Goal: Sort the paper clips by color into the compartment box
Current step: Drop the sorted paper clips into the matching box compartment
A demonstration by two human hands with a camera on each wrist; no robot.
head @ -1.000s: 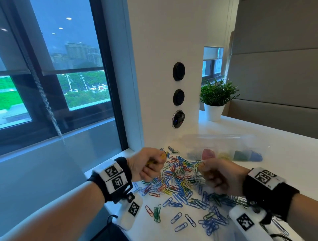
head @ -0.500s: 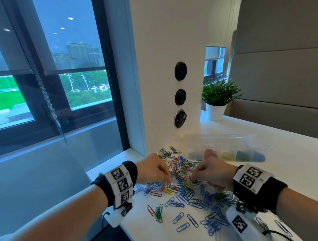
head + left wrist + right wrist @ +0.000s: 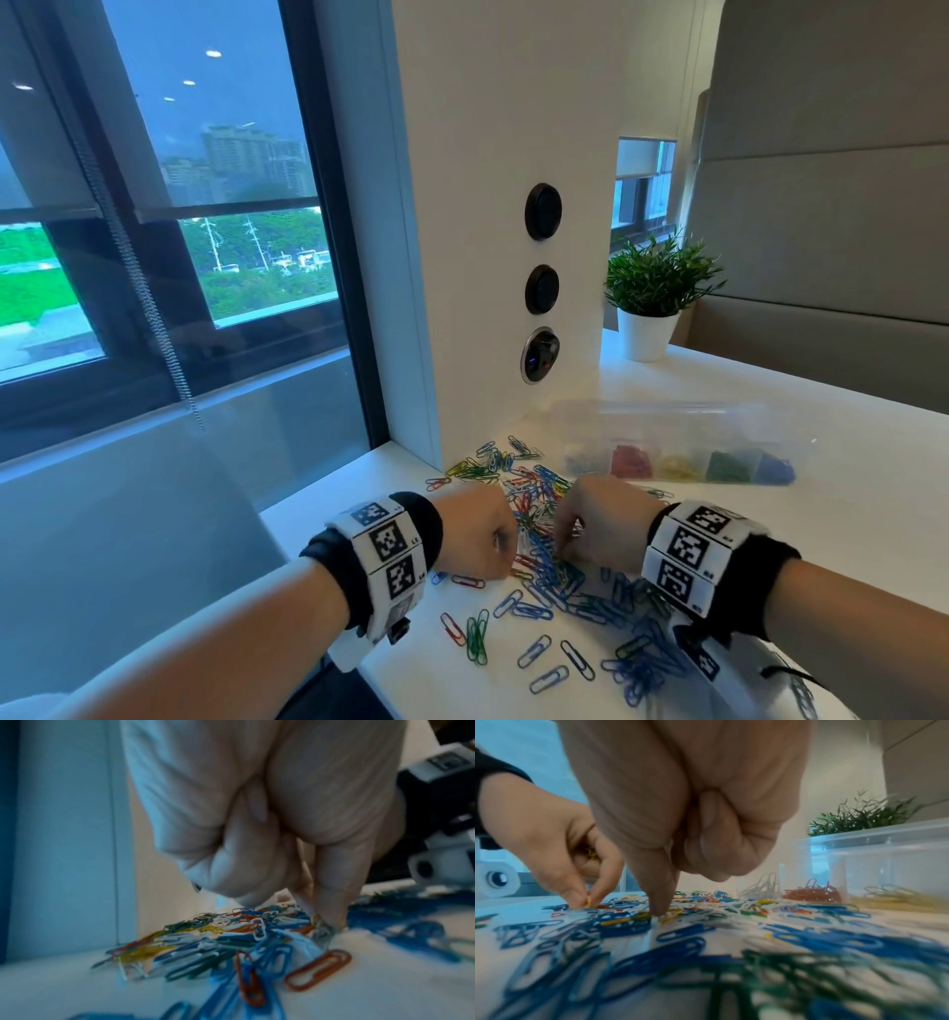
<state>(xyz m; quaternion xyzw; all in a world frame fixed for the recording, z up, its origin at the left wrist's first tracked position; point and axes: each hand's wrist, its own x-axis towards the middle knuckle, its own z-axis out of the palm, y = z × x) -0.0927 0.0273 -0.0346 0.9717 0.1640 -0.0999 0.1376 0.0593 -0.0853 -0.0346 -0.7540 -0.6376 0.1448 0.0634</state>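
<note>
Head view shows the picking step; left hand pinches a yellow clip, right hand fingertips pinch another in the paper clips; next, carrying to the compartment box beyond.

Glossy coloured paper clips, clear plastic compartment box (smooth white table)

Both forearms reach in from the lower corners of the head view, each wrist wrapped in a black band with white marker tags. The left hand sits left of centre, knuckles up, its fingers curled downward with thumb and forefinger tips pressed together. The right hand sits just right of it, close but apart, also curled, its forefinger pointing straight down.
</note>
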